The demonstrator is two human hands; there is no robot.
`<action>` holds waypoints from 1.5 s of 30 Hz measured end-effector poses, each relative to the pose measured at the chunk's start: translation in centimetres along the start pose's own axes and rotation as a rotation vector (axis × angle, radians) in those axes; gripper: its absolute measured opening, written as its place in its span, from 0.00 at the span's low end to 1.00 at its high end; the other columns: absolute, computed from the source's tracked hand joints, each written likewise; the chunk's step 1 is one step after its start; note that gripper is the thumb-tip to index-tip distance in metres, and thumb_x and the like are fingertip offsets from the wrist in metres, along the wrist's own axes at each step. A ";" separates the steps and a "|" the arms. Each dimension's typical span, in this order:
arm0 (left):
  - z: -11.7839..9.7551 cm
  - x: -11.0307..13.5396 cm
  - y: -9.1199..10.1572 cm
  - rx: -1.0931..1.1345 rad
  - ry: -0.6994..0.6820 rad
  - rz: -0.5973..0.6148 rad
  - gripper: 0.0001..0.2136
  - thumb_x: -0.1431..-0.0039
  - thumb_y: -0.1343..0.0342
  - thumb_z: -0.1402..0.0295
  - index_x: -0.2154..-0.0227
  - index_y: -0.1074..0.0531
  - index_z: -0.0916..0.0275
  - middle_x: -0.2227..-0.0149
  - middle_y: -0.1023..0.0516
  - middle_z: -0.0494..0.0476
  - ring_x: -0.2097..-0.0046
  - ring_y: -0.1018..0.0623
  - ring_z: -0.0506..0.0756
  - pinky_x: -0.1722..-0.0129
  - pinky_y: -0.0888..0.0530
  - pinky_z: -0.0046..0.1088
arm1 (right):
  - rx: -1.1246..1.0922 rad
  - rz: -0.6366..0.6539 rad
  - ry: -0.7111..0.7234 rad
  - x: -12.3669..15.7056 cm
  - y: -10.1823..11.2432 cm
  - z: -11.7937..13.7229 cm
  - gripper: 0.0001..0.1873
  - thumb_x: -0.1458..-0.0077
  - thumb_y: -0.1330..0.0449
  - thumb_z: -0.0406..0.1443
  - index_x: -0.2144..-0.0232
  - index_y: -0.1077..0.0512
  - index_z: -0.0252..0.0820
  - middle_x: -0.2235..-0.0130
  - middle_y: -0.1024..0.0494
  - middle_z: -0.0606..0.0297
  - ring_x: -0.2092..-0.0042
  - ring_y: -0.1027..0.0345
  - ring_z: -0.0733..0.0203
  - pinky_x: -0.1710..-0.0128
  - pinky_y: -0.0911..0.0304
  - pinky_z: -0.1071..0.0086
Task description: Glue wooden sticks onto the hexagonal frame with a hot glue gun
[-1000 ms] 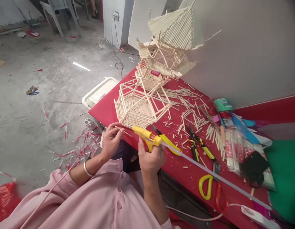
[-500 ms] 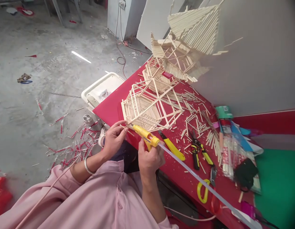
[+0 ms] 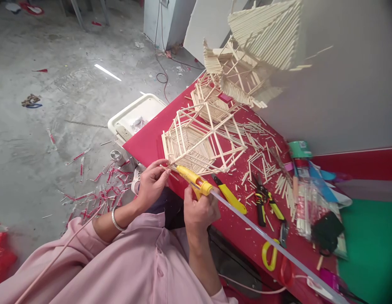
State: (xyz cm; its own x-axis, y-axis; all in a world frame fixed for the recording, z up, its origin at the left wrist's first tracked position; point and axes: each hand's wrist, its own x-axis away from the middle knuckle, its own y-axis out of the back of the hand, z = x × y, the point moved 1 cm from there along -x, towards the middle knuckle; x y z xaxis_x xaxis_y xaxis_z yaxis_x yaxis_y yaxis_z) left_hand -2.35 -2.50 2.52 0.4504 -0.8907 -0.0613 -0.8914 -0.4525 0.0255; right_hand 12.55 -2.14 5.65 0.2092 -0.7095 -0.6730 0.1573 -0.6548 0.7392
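Note:
My right hand (image 3: 200,211) is wrapped round the handle of a yellow hot glue gun (image 3: 194,180), with a long clear glue stick (image 3: 255,232) running out of its back. The gun's tip points left, close to the fingers of my left hand (image 3: 154,179). Those fingers pinch a thin wooden stick (image 3: 165,167) at the table's front edge. Right behind them stands an open framework of wooden sticks (image 3: 202,141) with a woven-looking stick base. Whether the glue tip touches the pinched stick I cannot tell.
On the red table (image 3: 148,141) lie a yellow utility knife (image 3: 229,194), pliers (image 3: 262,200), yellow-handled scissors (image 3: 271,253) and scattered cut sticks (image 3: 262,162). More stick structures (image 3: 243,63) rise at the back. A white bin (image 3: 135,114) stands left of the table.
The view has shifted slightly, so the table's things sit a little differently in the picture. Both hands and the glue gun hold nearly the same pose.

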 end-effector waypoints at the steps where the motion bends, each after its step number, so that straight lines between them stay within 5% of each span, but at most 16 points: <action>1: 0.0 0.0 0.0 -0.002 -0.001 0.002 0.17 0.38 0.43 0.66 0.83 0.27 0.61 0.59 0.19 0.62 0.51 0.21 0.58 0.57 0.26 0.30 | -0.004 -0.001 0.001 0.0 0.0 0.0 0.14 0.42 0.38 0.37 0.55 0.28 0.35 0.65 0.22 0.55 0.66 0.25 0.57 0.70 0.33 0.70; 16: 0.0 0.0 0.0 -0.011 -0.015 -0.002 0.18 0.38 0.43 0.64 0.84 0.28 0.61 0.59 0.19 0.62 0.53 0.20 0.58 0.60 0.24 0.31 | 0.014 0.093 -0.047 0.2 -0.1 -0.1 0.15 0.41 0.41 0.38 0.54 0.26 0.36 0.62 0.23 0.52 0.63 0.25 0.55 0.69 0.32 0.69; 45: 0.0 -0.1 0.0 -0.020 -0.009 0.006 0.18 0.38 0.43 0.62 0.83 0.28 0.61 0.60 0.19 0.62 0.52 0.21 0.58 0.53 0.25 0.34 | -0.018 0.056 -0.038 0.4 -0.1 -0.2 0.13 0.41 0.41 0.36 0.55 0.27 0.36 0.63 0.23 0.55 0.64 0.26 0.56 0.69 0.34 0.70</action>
State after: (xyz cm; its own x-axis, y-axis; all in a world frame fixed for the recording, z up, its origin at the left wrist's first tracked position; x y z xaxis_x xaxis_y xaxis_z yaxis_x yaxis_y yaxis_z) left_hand -2.39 -2.42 2.50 0.4443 -0.8931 -0.0702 -0.8929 -0.4478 0.0460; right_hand 12.85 -2.29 5.30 0.1818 -0.7541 -0.6311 0.1641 -0.6096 0.7756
